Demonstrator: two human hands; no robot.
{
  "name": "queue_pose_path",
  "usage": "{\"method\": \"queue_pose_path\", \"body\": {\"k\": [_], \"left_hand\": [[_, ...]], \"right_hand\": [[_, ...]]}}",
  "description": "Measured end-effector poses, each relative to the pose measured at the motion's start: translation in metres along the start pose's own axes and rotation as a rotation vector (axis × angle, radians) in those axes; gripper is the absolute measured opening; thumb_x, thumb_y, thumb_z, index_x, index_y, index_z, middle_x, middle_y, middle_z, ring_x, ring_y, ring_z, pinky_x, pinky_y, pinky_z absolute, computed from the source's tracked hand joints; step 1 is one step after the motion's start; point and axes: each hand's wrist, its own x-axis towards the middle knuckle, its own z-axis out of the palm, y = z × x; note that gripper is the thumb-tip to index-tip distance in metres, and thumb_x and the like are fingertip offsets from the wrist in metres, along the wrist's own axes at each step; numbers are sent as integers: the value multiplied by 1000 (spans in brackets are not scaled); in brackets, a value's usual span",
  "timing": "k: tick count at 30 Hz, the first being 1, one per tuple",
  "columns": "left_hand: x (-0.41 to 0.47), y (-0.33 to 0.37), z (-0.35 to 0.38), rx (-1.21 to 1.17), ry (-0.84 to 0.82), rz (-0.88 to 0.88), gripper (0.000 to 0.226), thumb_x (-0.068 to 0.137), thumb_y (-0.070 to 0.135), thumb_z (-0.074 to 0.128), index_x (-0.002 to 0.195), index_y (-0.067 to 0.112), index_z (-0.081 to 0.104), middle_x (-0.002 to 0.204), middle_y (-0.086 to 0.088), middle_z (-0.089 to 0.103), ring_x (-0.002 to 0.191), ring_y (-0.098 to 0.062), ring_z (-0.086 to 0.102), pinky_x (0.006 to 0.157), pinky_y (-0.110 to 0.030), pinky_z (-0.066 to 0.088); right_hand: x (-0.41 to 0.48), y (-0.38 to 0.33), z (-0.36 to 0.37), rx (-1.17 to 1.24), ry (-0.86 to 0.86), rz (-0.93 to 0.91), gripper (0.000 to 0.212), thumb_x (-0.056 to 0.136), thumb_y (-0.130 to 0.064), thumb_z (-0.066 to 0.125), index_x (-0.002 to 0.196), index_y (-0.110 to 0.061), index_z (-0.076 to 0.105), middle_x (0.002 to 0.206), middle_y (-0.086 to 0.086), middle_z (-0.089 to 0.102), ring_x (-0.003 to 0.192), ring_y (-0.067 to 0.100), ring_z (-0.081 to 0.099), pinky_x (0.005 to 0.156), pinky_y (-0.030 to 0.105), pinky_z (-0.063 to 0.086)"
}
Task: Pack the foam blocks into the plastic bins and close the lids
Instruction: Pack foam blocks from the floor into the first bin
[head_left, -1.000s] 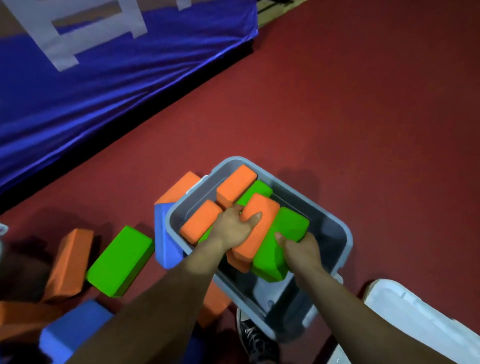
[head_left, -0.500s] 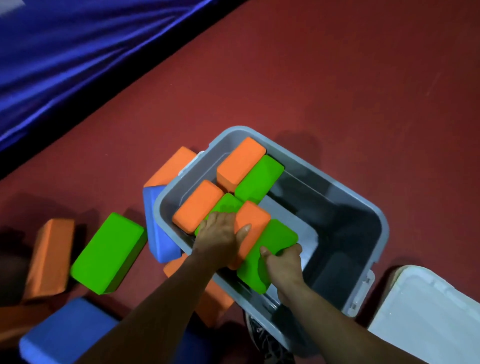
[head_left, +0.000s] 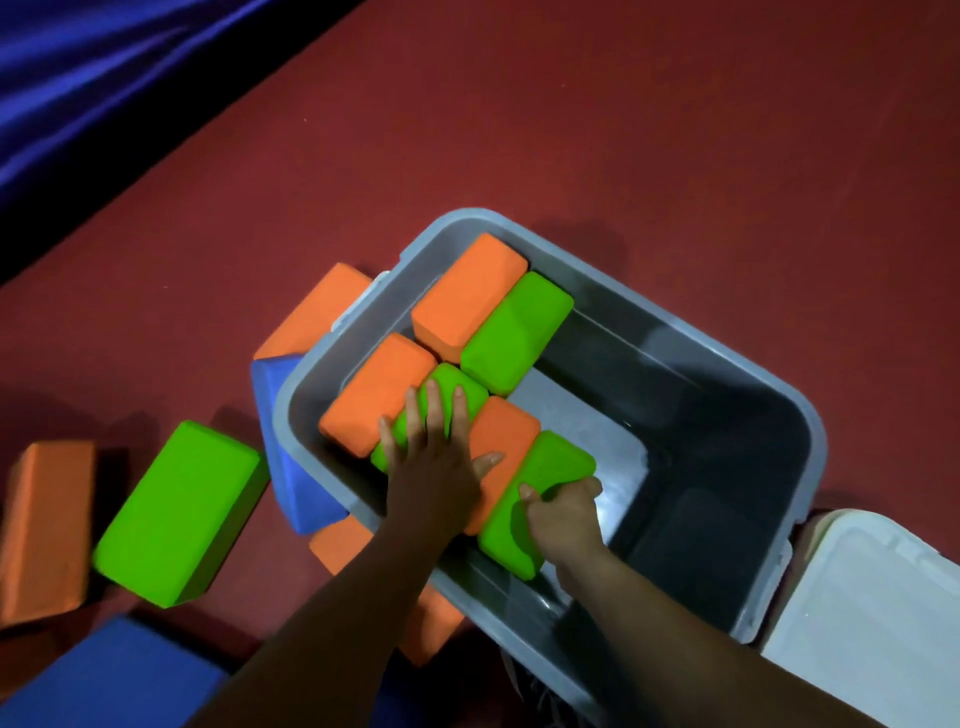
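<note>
Right hand curls its fingers round the near end of a green block and grips it, at the near edge of the gray bin. Left hand lies flat with fingers spread on a second green block, its thumb over the orange block between the two.

Six blocks sit in the bin, three green and three orange, all in its left half. The other three are a left orange block, a far orange block and a far green block. The right half shows bare bin bottom up to the right wall.

On the red floor left of the bin lie one loose green block, two blue blocks and at least three loose orange blocks. One white lid lies just right of the bin. Blue fabric borders the far left.
</note>
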Motion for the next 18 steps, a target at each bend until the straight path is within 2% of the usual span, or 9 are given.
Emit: {"method": "queue_pose_path", "body": {"k": [3,6,7,9,11,13,14,16,18], "left_hand": [[-5,4,-13,-12,-4,-15,84,82,68,43,140,9,56,148,-23,47,137,-45,44,102,-72,33],[-14,14,-32,-45,33,-64,86,66,61,78,133,8,63,140,-24,55,130,-44,52,100,-69,38],[-17,16,-40,-51,45,-74,86,66,59,79,133,8,62,139,-23,56,129,-44,53,100,-68,39],[-28,18,-53,-68,70,-63,80,73,59,69,135,8,60,140,-21,56,130,-41,53,102,-65,40],[-35,14,-65,-114,102,-37,74,81,56,52,137,8,58,143,-19,54,133,-40,50,104,-63,38],[-34,10,-76,-151,147,21,71,85,47,43,143,7,52,150,-17,46,138,-41,43,110,-60,32],[-29,9,-81,-147,144,56,71,87,43,40,149,8,43,157,-15,36,144,-40,34,115,-57,25],[-9,7,-88,-119,116,126,73,94,37,38,159,14,14,167,-7,3,154,-33,2,122,-50,4],[17,7,-94,-124,85,174,79,97,36,42,160,19,-2,166,-2,-13,153,-28,-14,123,-45,-6]], "right_hand": [[-9,-5,-13,-87,-119,67,76,88,-42,71,131,5,30,123,13,61,104,28,59,78,32,51],[-20,-17,-37,-216,-176,52,115,76,-70,68,140,16,26,120,10,63,116,28,59,83,25,44],[-21,-25,-45,-245,-146,19,114,76,-71,66,138,18,28,116,12,63,119,29,59,82,25,41],[-26,-43,-59,-273,-61,-65,95,84,-62,65,132,14,35,124,19,62,122,32,57,85,30,42],[-31,-58,-66,-239,-3,-159,86,90,-53,63,140,11,33,140,24,52,132,35,49,99,35,42],[-33,-72,-66,-209,13,-275,80,96,-43,59,151,5,27,153,22,39,142,33,38,110,36,34],[-32,-78,-62,-203,15,-327,74,98,-39,57,152,2,27,156,20,36,144,31,34,113,35,30],[-24,-88,-52,-188,13,-400,65,101,-34,53,153,-3,30,158,17,34,147,29,30,116,34,26],[-14,-100,-44,-210,-10,-441,61,103,-33,47,156,-8,27,162,15,26,150,26,22,117,34,23]]}}
